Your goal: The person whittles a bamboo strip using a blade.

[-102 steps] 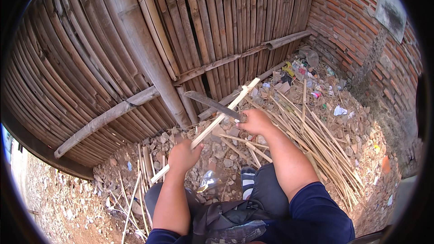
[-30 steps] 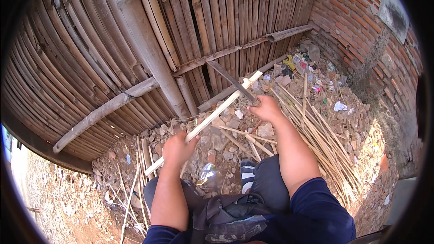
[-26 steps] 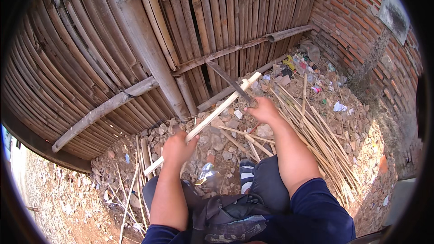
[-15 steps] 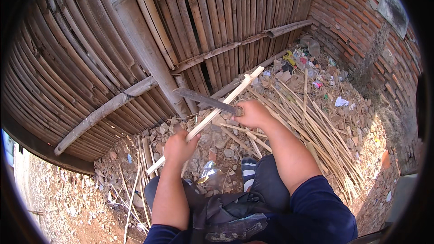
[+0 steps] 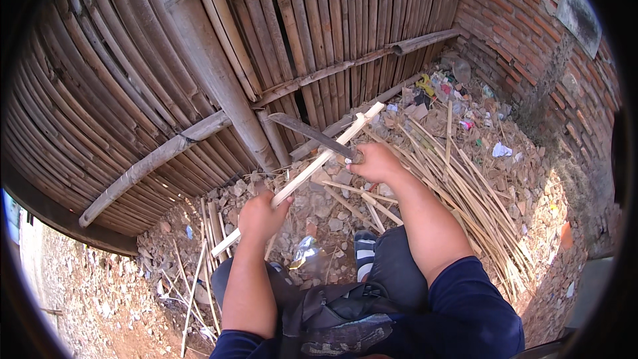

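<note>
My left hand (image 5: 260,215) is wrapped round the lower part of a pale bamboo strip (image 5: 307,171), which slants up and away to the right. Near its far end the strip shows a split or a raised sliver. In my right hand (image 5: 376,162) is the handle of a machete (image 5: 312,135). Its long dark blade points up and to the left and lies across the strip, above my left hand. From this angle I cannot tell how deep the edge sits in the bamboo.
To the right a pile of split bamboo strips (image 5: 458,193) lies on rubble. More thin strips (image 5: 195,292) are at the lower left. A bamboo slat wall (image 5: 345,33) stands ahead, meeting a brick wall (image 5: 512,20) at right. Litter (image 5: 502,150) is scattered about, with a clear plastic wrapper (image 5: 305,252) near my feet.
The machete has shifted slightly up and to the right with my right hand, its tip higher. The bamboo strip and my left hand have moved a little to the left.
</note>
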`<state>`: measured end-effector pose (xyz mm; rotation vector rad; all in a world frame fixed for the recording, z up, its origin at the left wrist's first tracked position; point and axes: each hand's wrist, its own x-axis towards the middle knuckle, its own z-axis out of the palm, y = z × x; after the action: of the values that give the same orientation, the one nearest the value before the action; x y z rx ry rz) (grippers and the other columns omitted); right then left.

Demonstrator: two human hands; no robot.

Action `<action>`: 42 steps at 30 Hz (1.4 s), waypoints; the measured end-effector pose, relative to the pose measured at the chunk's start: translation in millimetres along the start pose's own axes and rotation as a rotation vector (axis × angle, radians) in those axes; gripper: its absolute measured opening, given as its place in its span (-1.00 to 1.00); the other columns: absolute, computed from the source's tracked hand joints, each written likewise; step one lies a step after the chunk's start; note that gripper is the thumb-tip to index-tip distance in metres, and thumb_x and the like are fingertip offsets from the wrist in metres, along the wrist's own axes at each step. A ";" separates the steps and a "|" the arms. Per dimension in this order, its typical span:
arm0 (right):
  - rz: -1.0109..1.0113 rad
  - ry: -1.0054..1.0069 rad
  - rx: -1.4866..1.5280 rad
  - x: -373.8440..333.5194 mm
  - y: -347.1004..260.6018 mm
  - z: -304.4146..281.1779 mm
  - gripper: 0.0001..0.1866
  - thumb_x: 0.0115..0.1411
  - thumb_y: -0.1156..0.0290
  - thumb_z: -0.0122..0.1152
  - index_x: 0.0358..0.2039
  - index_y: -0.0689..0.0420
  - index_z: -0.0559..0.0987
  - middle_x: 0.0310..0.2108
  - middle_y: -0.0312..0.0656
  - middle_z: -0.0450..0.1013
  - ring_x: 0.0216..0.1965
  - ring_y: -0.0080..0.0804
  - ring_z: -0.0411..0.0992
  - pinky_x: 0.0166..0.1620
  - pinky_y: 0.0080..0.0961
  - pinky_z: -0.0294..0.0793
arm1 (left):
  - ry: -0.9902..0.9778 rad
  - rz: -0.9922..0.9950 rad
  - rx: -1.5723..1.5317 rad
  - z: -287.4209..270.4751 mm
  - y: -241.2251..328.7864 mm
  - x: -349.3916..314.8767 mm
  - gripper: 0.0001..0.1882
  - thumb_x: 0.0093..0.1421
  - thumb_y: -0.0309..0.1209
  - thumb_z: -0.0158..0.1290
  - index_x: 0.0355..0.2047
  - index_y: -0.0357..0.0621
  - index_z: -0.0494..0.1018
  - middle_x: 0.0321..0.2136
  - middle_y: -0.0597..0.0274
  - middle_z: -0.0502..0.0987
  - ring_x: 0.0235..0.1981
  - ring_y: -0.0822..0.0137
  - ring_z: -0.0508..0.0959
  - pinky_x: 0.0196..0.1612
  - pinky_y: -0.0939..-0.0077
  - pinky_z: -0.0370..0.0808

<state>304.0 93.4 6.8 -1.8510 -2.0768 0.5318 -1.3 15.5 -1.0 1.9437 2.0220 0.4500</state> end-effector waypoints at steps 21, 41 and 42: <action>0.019 -0.088 0.024 0.8 0.8 -0.3 -0.51 0.08 0.08 0.46 -0.11 0.20 0.64 -0.45 0.03 0.61 -0.48 -0.08 0.62 -0.23 -0.20 0.59 | -0.029 0.013 0.020 1.5 7.8 -1.7 -0.45 0.20 0.14 0.16 -0.34 -0.20 0.61 -0.46 -0.13 0.65 -0.32 -0.15 0.67 -0.20 -0.01 0.59; 0.039 -0.104 -0.030 4.7 1.8 3.6 -0.46 0.06 0.02 0.47 -0.09 0.16 0.65 -0.20 0.09 0.61 -0.10 0.07 0.58 -0.01 -0.10 0.55 | -0.012 0.022 0.012 5.5 5.3 -0.5 -0.46 0.19 0.12 0.19 -0.36 -0.21 0.58 -0.47 -0.14 0.63 -0.32 -0.17 0.66 -0.22 -0.03 0.57; 0.011 -0.070 -0.020 5.0 4.4 6.2 -0.45 0.05 0.05 0.48 -0.10 0.21 0.65 -0.28 0.10 0.62 -0.16 0.04 0.61 -0.04 -0.15 0.56 | -0.032 0.018 0.008 5.1 5.5 -0.5 -0.44 0.19 0.13 0.19 -0.32 -0.22 0.58 -0.45 -0.15 0.64 -0.30 -0.17 0.67 -0.18 -0.03 0.57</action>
<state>304.4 98.3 -0.8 -1.8817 -2.1244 0.5887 5.8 15.2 -3.3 1.9630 1.9908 0.4130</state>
